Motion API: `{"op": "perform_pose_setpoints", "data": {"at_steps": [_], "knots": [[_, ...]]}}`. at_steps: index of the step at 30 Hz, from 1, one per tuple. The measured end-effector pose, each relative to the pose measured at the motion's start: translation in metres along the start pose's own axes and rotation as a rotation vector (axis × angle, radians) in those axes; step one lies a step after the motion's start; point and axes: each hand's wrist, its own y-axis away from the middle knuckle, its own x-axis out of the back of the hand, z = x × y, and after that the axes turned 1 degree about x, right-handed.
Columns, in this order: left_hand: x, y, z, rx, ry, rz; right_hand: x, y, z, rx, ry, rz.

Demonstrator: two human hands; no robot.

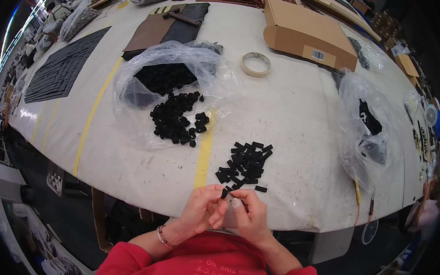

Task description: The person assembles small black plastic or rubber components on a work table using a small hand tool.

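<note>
Close to my body at the table's near edge, my left hand (206,207) pinches a small black piece (224,193) between thumb and fingertips. Right beside it, my right hand (249,213) is closed, its fingertips on something thin and dark that meets the black piece; its kind is too small to tell. Just beyond my hands lies a loose pile of short flat black strips (246,162). Further left, a heap of chunky small black pieces (177,118) spills from an open clear plastic bag (127,84) with more black pieces inside.
A roll of tape (255,64) lies beyond the bag, near a brown cardboard box (307,29). On the right rests another clear bag (349,130) with black contents. Rows of black strips (65,65) and a brown-black folded item (161,28) lie at the left and back.
</note>
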Motion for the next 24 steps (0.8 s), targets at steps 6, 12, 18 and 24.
{"op": "perform_pose_setpoints", "data": {"at_steps": [6,12,18,24], "knots": [[0.010,-0.003,0.006,0.138,-0.070,-0.069,0.012,-0.004,-0.001,0.453,0.495,0.052],[0.012,-0.003,0.006,0.231,0.072,-0.078,0.011,-0.006,0.004,0.609,0.600,0.047],[0.015,-0.003,0.000,0.179,0.131,-0.117,0.009,-0.004,0.008,0.642,0.594,0.059],[0.011,-0.003,0.006,0.136,0.201,-0.042,0.013,-0.007,-0.004,0.253,0.317,-0.042]]}}
